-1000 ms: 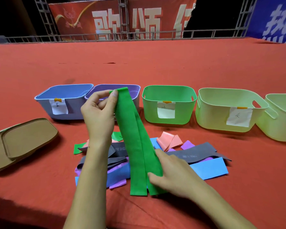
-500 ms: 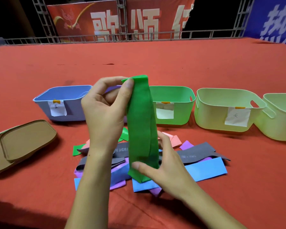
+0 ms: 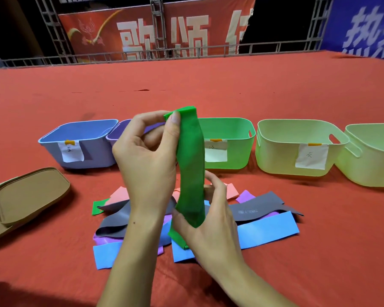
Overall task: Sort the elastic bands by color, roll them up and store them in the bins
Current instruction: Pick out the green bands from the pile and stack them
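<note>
A green elastic band (image 3: 191, 165) hangs upright between my hands, above the pile. My left hand (image 3: 146, 160) pinches its top end between thumb and fingers. My right hand (image 3: 211, 220) grips its bottom end. Under them lies a pile of bands: blue (image 3: 268, 231), grey (image 3: 253, 207), pink (image 3: 120, 193), purple (image 3: 245, 194) and another green one (image 3: 98, 206). Behind stand a blue bin (image 3: 93, 156), a purple bin (image 3: 115, 136) partly hidden by my left hand, a green bin (image 3: 237, 149) and two pale green bins (image 3: 282, 158), (image 3: 372, 169).
Brown stacked lids (image 3: 24, 196) lie at the left on the red cloth (image 3: 208, 89). Paper labels are stuck on several bins. A metal railing and banners run along the far edge.
Both hands lifted the green band off the pile and now hold it upright, the top end higher than before. My right hand shifted from pressing it flat to gripping its lower end.
</note>
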`<state>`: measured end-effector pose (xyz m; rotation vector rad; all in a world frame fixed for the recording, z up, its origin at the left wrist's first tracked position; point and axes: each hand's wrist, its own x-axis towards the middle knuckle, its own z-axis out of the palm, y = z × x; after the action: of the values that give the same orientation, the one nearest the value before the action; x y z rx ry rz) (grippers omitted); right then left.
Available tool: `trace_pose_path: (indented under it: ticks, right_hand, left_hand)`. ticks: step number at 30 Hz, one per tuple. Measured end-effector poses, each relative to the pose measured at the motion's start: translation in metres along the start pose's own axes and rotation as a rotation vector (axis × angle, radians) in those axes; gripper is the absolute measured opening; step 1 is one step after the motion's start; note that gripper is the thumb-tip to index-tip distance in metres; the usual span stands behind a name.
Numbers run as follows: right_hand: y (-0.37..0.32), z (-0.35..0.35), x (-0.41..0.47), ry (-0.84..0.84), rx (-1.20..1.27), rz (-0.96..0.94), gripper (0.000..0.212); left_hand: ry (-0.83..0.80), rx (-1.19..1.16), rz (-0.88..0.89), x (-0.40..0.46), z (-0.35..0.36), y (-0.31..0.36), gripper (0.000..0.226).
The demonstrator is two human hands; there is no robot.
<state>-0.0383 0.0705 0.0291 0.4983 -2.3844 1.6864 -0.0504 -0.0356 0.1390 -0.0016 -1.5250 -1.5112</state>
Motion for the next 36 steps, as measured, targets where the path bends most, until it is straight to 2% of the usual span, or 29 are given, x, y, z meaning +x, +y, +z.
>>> trace_pose_path:
  ticks: [3,8,12,17,22,26,28,31,32,34,36]
  right_hand:
    - [-0.002,-0.001,0.001,-0.026,0.064,-0.025,0.082]
    - [-0.007,-0.001,-0.002,-0.045,0.082,-0.032,0.092]
    - [-0.004,-0.003,0.0,-0.075,0.081,-0.043,0.079]
    - [-0.008,-0.012,0.005,-0.214,0.07,-0.081,0.075]
    - [0.001,-0.014,0.013,-0.3,0.106,-0.027,0.063]
    - [0.007,-0.024,0.02,-0.448,0.113,-0.016,0.046]
    - [0.01,-0.031,0.023,-0.574,0.09,-0.032,0.037]
    - [0.016,-0.04,0.025,-0.782,0.095,0.075,0.044]
    - [0.017,-0.041,0.023,-0.823,0.026,0.088,0.045]
    - [0.02,-0.044,0.024,-0.791,-0.347,0.003,0.041]
    - [0.02,-0.049,0.03,-0.589,-0.82,-0.096,0.043]
  left_hand:
    - [0.028,-0.001,0.028,0.0,-0.002,0.005,0.009]
    - [0.036,0.014,0.058,-0.001,-0.004,0.008,0.01]
    - [0.044,0.027,0.074,0.003,-0.007,0.005,0.009]
    - [0.065,0.04,0.083,0.009,-0.015,0.004,0.007]
    - [0.053,0.042,0.071,0.012,-0.018,0.004,0.008]
    - [0.038,0.042,0.055,0.019,-0.026,0.0,0.008]
    - [0.028,0.042,0.031,0.023,-0.031,-0.005,0.008]
    - [-0.027,0.057,-0.062,0.031,-0.039,-0.021,0.01]
    - [-0.068,0.059,-0.119,0.034,-0.042,-0.029,0.011]
    - [-0.169,0.068,-0.256,0.037,-0.048,-0.049,0.011]
    - [-0.25,0.121,-0.364,0.038,-0.057,-0.07,0.012]
